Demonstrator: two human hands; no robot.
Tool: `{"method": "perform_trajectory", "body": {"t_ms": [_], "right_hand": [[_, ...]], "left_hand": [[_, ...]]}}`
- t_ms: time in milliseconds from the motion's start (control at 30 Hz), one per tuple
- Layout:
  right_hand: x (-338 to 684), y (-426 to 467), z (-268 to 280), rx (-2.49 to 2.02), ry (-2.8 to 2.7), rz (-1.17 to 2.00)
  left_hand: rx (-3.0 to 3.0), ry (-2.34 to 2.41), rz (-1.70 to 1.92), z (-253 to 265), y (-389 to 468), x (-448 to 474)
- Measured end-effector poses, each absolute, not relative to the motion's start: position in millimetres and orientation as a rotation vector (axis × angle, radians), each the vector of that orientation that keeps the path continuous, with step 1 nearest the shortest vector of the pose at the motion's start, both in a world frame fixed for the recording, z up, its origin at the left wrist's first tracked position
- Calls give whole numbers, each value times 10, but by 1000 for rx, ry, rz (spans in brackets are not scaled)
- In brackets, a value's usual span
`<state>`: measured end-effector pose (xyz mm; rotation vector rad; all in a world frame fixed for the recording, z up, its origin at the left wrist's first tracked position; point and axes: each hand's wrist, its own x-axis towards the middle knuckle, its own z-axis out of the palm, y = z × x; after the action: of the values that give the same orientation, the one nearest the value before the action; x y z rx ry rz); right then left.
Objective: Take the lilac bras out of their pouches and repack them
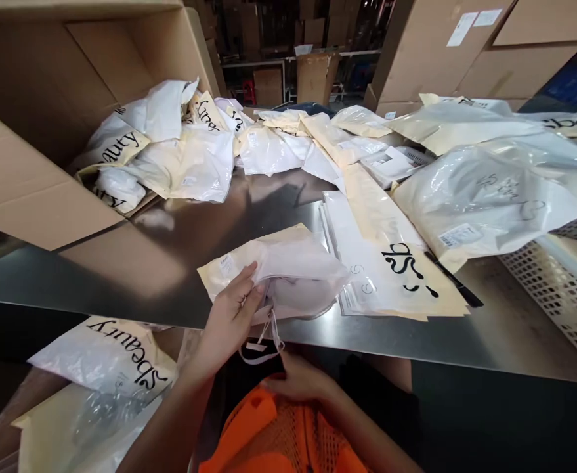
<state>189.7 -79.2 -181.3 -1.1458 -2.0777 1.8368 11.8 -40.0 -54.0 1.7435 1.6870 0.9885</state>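
My left hand (pixel 232 315) grips the near edge of a cream plastic mailing bag (pixel 293 253) at its opening, thumb on top. Inside the bag sits what looks like a pale bra (pixel 308 295) with a smooth moulded cup. Its white strap (pixel 261 360) and a small tag hang out over the table's front edge. Close to my body, below the strap, is my right hand (pixel 295 378). Its fingers are curled and partly hidden; what they hold, if anything, cannot be made out. Right of the bag lies a stack of flat printed bags (pixel 381 276).
A large open carton (pixel 86 230) stands at left, with filled bags (pixel 190 164) spilling out. More filled bags (pixel 495 190) are piled at right above a white perforated basket (pixel 554 289). A black pen-like stick (pixel 455 279) lies by the stack. Bags (pixel 115 355) rest below the table edge.
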Motion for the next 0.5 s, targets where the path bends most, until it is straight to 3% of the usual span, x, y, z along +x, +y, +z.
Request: {"method": "perform_trajectory", "body": {"t_ms": [100, 233, 367, 500], "right_hand": [[1592, -709, -1842, -1037, -2323, 1745], [1743, -689, -1334, -878, -2517, 1596], [2175, -396, -975, -1022, -2387, 1428], [2303, 29, -1084, -1299, -2258, 1222]], "left_hand": [[1869, 1676, 910, -511, -426, 99], [2090, 1875, 673, -603, -598, -36], [2094, 2190, 271, -767, -865, -113], [2054, 2321, -19, -860, -1016, -179]]}}
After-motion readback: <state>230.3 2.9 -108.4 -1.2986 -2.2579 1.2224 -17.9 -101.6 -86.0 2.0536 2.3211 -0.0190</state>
